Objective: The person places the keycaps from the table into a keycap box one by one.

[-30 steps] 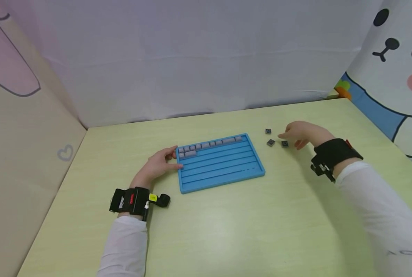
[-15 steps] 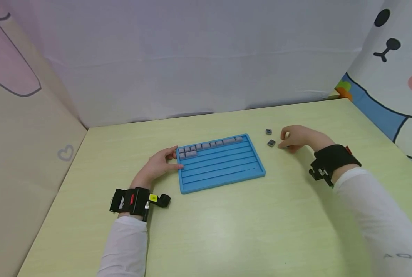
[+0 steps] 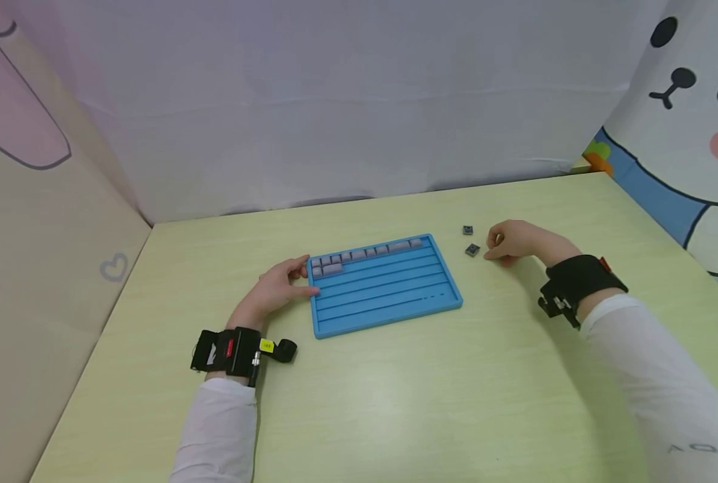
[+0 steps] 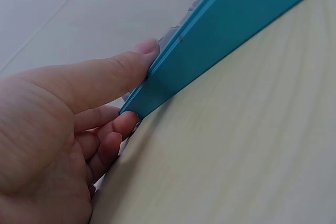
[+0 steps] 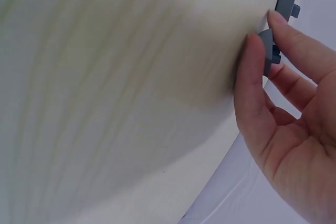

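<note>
A blue keycap tray (image 3: 383,290) with long grooves lies at the table's middle, grey keycaps (image 3: 359,255) filling its top row and the start of the second. At its left edge, my left hand (image 3: 277,282) grips the tray; the left wrist view has the thumb on the rim and the other fingers curled by the corner. Right of the tray, my right hand (image 3: 519,239) pinches a dark grey keycap (image 5: 268,53) between thumb and finger, low over the table with its stem side showing. Two more keycaps, one nearer (image 3: 472,249) and one farther (image 3: 468,229), lie left of that hand.
The pale wooden table (image 3: 395,402) reaches back to a white cloth wall (image 3: 359,121). Printed panels stand at left and at right (image 3: 697,134). Each wrist wears a black strap with a small camera (image 3: 285,349).
My right hand has come down and slightly toward me onto the nearest loose keycap and now pinches it. The left hand and the tray have stayed put.
</note>
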`<action>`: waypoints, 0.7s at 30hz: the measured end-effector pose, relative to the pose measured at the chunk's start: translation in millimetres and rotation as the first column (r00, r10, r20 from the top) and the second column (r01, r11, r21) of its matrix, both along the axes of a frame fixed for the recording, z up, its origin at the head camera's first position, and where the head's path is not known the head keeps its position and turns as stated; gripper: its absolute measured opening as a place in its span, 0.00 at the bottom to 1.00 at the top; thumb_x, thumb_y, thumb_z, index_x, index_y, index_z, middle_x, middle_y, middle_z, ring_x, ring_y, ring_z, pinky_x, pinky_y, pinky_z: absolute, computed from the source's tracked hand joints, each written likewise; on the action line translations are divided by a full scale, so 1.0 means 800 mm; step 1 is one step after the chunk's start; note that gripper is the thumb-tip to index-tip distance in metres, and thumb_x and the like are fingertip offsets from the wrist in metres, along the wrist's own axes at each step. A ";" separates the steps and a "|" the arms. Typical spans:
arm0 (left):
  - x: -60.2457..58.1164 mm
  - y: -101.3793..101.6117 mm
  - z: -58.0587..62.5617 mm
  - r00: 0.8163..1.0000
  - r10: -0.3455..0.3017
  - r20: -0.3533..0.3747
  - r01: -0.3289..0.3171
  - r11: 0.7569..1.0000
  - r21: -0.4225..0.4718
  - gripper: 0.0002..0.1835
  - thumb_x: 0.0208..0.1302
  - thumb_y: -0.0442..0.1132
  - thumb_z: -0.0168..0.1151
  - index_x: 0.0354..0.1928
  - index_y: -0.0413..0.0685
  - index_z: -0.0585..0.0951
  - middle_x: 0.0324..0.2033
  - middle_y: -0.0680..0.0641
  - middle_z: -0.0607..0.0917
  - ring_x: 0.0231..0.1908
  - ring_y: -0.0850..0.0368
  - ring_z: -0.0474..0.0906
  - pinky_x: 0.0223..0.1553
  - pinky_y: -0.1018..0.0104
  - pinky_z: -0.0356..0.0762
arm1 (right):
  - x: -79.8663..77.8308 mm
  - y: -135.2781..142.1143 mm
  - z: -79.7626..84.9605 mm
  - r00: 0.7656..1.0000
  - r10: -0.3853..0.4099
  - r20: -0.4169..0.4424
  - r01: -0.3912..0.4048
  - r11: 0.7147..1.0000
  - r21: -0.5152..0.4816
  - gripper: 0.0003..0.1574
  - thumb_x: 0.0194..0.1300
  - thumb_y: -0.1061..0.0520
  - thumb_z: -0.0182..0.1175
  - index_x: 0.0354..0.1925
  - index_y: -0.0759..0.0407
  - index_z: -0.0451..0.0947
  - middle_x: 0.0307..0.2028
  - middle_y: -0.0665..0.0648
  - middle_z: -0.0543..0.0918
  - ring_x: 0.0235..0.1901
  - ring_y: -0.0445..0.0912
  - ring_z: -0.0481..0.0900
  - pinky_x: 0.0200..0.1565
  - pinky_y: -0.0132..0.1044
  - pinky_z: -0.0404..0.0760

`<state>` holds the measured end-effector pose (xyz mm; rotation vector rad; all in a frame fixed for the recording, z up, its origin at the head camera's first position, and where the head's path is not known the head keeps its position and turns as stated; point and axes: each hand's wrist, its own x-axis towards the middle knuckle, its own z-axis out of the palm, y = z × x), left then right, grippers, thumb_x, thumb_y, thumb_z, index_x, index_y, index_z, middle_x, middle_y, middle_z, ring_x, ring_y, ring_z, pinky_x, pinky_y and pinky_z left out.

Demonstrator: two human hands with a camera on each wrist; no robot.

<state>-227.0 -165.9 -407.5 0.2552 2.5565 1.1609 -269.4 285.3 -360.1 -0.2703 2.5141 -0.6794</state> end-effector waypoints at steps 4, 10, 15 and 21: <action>0.001 0.000 -0.001 1.000 -0.003 -0.005 0.003 1.000 -0.001 0.43 0.58 0.43 0.68 0.71 0.41 0.58 0.47 0.44 0.70 0.51 0.48 0.63 0.51 0.57 0.63 | 0.000 0.001 0.000 1.000 0.013 -0.001 -0.013 1.000 0.013 0.14 0.64 0.56 0.61 0.33 0.65 0.69 0.30 0.57 0.72 0.25 0.43 0.75 0.32 0.36 0.77; 0.003 0.000 0.002 1.000 0.001 -0.002 -0.001 1.000 -0.004 0.43 0.58 0.43 0.68 0.71 0.41 0.58 0.48 0.43 0.71 0.52 0.47 0.63 0.52 0.57 0.63 | -0.002 0.005 0.001 0.999 0.051 -0.019 -0.050 0.998 0.033 0.14 0.65 0.55 0.60 0.38 0.67 0.74 0.34 0.60 0.77 0.29 0.45 0.76 0.34 0.37 0.76; 0.003 0.000 0.002 1.000 -0.001 -0.006 0.001 1.000 -0.009 0.43 0.58 0.43 0.68 0.71 0.41 0.58 0.47 0.43 0.71 0.52 0.47 0.63 0.52 0.57 0.63 | -0.003 0.009 0.005 0.991 0.099 -0.093 -0.094 0.994 0.058 0.17 0.65 0.57 0.58 0.46 0.70 0.77 0.41 0.65 0.80 0.36 0.50 0.77 0.39 0.41 0.75; 0.002 0.001 0.002 1.000 0.003 -0.001 -0.003 1.000 -0.006 0.43 0.57 0.43 0.68 0.72 0.42 0.58 0.47 0.43 0.71 0.51 0.47 0.63 0.52 0.57 0.63 | -0.001 0.006 0.012 0.976 0.098 -0.193 -0.096 0.995 0.018 0.17 0.66 0.61 0.57 0.49 0.71 0.77 0.44 0.69 0.79 0.42 0.57 0.76 0.44 0.48 0.74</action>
